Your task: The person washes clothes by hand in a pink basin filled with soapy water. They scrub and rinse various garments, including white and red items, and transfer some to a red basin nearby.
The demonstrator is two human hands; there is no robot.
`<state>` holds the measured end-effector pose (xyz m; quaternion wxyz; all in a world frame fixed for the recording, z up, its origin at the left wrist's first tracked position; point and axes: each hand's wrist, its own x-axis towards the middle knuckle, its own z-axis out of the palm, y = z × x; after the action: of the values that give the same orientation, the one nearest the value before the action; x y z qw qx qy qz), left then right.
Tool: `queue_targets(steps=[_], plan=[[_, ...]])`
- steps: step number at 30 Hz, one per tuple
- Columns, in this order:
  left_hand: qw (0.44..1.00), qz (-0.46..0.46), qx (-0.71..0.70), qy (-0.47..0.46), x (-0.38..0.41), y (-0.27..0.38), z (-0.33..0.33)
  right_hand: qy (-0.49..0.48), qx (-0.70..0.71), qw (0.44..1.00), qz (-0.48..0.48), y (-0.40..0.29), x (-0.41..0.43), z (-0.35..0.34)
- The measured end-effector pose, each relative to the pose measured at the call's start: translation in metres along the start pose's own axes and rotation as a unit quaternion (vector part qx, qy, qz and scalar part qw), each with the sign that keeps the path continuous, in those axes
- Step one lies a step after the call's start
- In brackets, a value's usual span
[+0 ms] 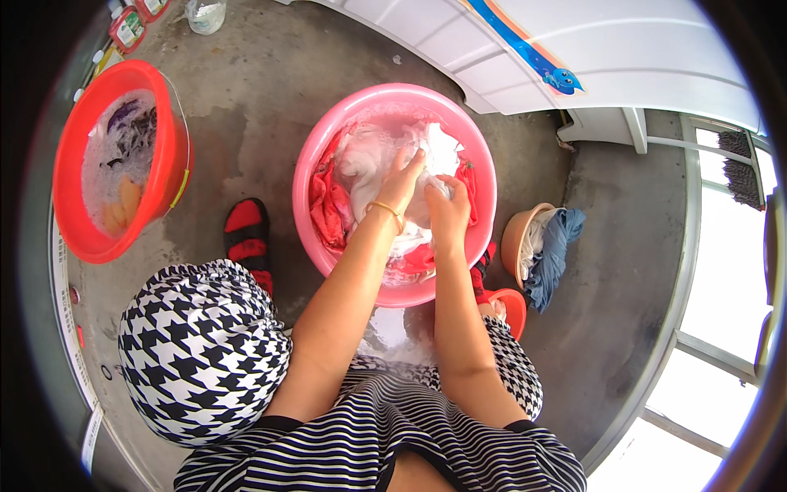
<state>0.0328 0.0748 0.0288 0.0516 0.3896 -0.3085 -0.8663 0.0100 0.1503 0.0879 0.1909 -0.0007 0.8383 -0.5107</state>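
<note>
A pink plastic basin (305,203) stands on the floor before me, holding soapy water, white cloth (363,154) and red cloth (329,206). My left hand (403,181), with a gold-coloured bangle at the wrist, lies over the white cloth, fingers extended and somewhat apart. Beside it, my right hand (449,203) has its fingers curled on a bunched part of the same white cloth. Both hands are inside the basin's rim. Whether the left fingers pinch any cloth cannot be told.
At left stands a red bucket (67,203) with sudsy water and dark and yellowish items. To the right are a small tan basin (511,243) with white and blue cloth (553,258), and a red container (515,313). Bottles (128,29) stand upper left; a white panel (645,43) borders the top.
</note>
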Motion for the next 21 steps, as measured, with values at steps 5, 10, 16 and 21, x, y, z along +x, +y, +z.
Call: queue_targets(steps=[5, 10, 16, 21], plan=[[0.990, 0.008, -0.122, -0.072, 0.018, -0.020, 0.006, -0.025, -0.145, 0.963, -0.226, -0.032, -0.067, 0.000], [0.969, 0.009, -0.209, -0.131, 0.036, -0.060, 0.006, 0.133, -0.269, 0.936, -0.185, 0.003, 0.001, -0.009], [0.986, 0.145, 0.061, 0.048, 0.015, -0.014, 0.001, 0.122, -0.439, 0.860, -0.230, 0.089, 0.049, -0.027], [0.975, 0.108, 0.153, 0.123, 0.000, 0.009, 0.005, 0.009, -0.532, 0.841, -0.096, 0.127, 0.045, -0.009]])
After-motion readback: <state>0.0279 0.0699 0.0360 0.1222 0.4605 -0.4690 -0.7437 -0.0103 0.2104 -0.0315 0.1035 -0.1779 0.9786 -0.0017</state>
